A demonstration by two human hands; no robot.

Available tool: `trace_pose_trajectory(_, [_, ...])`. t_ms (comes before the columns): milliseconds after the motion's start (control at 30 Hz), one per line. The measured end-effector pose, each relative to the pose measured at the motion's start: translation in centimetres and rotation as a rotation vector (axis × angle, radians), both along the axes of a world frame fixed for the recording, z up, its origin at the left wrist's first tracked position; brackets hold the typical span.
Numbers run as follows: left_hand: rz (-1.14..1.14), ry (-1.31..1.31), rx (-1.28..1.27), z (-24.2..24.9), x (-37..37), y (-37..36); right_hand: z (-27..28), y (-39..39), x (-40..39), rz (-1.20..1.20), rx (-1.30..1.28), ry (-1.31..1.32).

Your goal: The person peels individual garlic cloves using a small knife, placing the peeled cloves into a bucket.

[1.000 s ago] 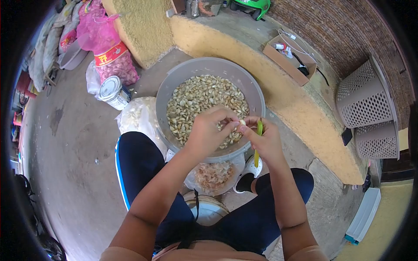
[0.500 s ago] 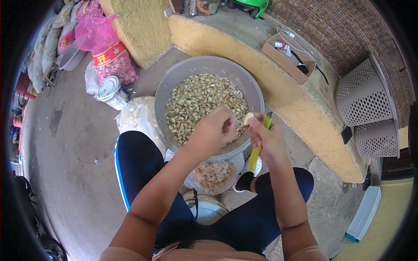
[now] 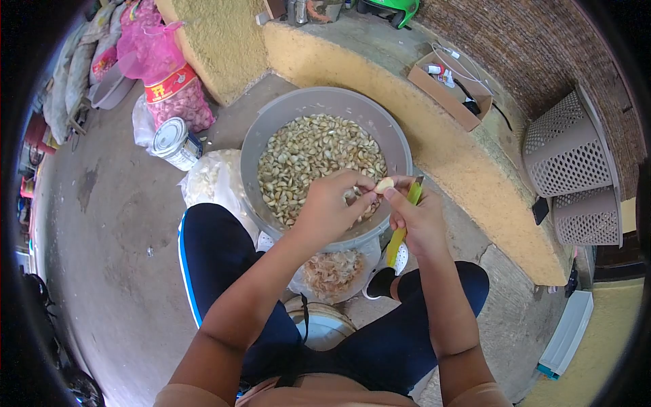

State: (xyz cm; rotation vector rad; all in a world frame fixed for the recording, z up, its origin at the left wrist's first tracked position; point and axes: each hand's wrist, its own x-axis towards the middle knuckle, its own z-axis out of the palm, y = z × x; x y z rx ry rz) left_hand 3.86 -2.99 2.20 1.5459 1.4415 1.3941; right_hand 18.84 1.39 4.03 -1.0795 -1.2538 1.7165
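A pale garlic clove (image 3: pixel 384 184) is pinched between my two hands over the near right rim of a large grey tub (image 3: pixel 400 139). My left hand (image 3: pixel 332 205) has its thumb and forefinger closed on the clove's left side. In my right hand (image 3: pixel 425 220), thumb and fingers grip the clove's other side, while a yellow-handled cutter knife (image 3: pixel 397 245) is wrapped in the same hand, blade end upward. Many unpeeled-looking garlic cloves (image 3: pixel 315 152) fill the tub below. A bag of papery skins (image 3: pixel 333 273) lies between my legs, under the near rim.
A clear bag of pale cloves (image 3: pixel 215 178) and a white paint pail (image 3: pixel 178 146) stand left of the tub. Behind them is a pink net sack (image 3: pixel 178 102). A low yellow wall (image 3: pixel 461 156) runs along the right, bearing a cardboard box (image 3: pixel 444 98) and grey perforated baskets (image 3: pixel 569 149).
My left hand has opened out from a curled shape and moved right, its fingertips now meeting the clove. The clove has turned slightly in my right hand; the knife stays there.
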Motion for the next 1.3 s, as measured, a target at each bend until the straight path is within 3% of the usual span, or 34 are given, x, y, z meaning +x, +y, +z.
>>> trace_pose_trajectory(267, [-0.148,-0.076,-0.114,0.6,-1.0,-0.1,0.0,0.3,0.3,0.153,0.016,-0.094])
trace_pose_trajectory(467, [-0.134,-0.222,-0.345,0.7,-0.9,-0.1,0.2,0.7,0.8,0.253,-0.037,-0.093])
trace_pose_trajectory(567, [-0.044,-0.083,-0.182,-0.5,-0.5,0.2,0.0,0.6,0.4,0.226,-0.046,-0.142])
trace_pose_trajectory(667, [-0.023,0.052,-0.045,-0.4,-0.4,0.1,0.4,-0.1,-0.3,0.191,0.164,-0.374])
trace_pose_trajectory(967, [0.110,-0.070,-0.172,-1.0,-1.9,0.2,-0.4,0.2,0.1,0.271,0.100,-0.326])
trace_pose_trajectory(1167, [0.090,0.008,-0.192,-1.5,-2.8,0.0,-0.6,0.5,0.3,0.250,0.010,-0.185])
trace_pose_trajectory(1300, [-0.060,0.049,-0.218,-1.4,-3.2,-0.5,-1.2,0.8,0.2,0.129,-0.035,-0.102])
